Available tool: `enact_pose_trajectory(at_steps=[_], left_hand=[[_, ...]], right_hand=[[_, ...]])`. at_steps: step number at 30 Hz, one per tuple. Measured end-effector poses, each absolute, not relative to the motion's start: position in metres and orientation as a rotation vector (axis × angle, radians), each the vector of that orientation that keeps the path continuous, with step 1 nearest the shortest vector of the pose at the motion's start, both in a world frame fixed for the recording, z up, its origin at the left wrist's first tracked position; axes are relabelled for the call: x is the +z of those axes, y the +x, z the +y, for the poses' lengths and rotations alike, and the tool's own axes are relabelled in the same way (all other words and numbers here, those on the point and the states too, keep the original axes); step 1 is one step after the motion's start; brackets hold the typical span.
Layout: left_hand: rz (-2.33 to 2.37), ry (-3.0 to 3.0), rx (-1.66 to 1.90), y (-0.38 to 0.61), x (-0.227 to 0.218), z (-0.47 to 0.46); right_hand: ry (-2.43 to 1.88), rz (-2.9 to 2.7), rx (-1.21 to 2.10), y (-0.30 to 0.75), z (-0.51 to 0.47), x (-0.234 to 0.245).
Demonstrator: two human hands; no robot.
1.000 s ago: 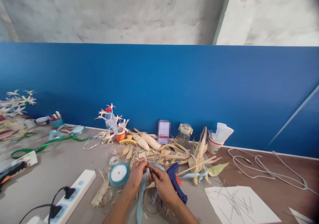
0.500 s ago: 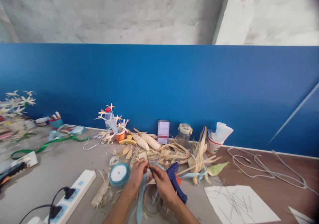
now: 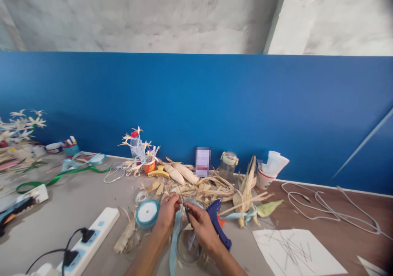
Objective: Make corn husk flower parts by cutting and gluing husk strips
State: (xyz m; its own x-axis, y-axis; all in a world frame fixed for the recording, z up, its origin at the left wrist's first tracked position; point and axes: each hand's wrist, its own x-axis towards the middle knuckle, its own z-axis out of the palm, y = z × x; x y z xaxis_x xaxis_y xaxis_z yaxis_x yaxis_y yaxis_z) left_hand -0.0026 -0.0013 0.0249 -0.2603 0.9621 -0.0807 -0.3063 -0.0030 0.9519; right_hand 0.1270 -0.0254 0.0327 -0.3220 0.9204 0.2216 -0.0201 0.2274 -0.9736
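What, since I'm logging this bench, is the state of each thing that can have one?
Right hand, gripping dark tool
Left hand, curled, hold unclear
Power strip, plugs inserted
Bottle, red cap on
Clear jar, lid on
Teal ribbon spool, wound
Green ribbon, unrolled
Glue gun, lying down
Paper cup, upright
White sheet, flat, bearing thin rods

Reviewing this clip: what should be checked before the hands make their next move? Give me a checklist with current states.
1. Right hand has hold of the slim dark tool: ok.
2. Left hand has a firm pinch: cannot tell; anything at its fingertips is too small to make out.
3. Ribbon spool lies near the left hand: ok.
4. Clear space beside the right wrist: not ok; the blue glue gun lies close by.
5. Glue gun cool: cannot tell.
6. Black plugs seated in the power strip: ok, two appear inserted.
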Motion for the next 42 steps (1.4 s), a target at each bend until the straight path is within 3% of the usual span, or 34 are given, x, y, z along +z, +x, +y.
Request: enact_pose_trajectory(at_steps=[32,42], left_hand=[[1.146,0.853,1.452,-0.003,0.014,0.0],[1.245,0.957,1.375,-0.002,0.026,-0.005]], right_hand=[[-0.91,-1.576,1.207,0.127,-0.019,0.03],[-1.287,-1.855,0.869,0.138,-0.016,0.041]])
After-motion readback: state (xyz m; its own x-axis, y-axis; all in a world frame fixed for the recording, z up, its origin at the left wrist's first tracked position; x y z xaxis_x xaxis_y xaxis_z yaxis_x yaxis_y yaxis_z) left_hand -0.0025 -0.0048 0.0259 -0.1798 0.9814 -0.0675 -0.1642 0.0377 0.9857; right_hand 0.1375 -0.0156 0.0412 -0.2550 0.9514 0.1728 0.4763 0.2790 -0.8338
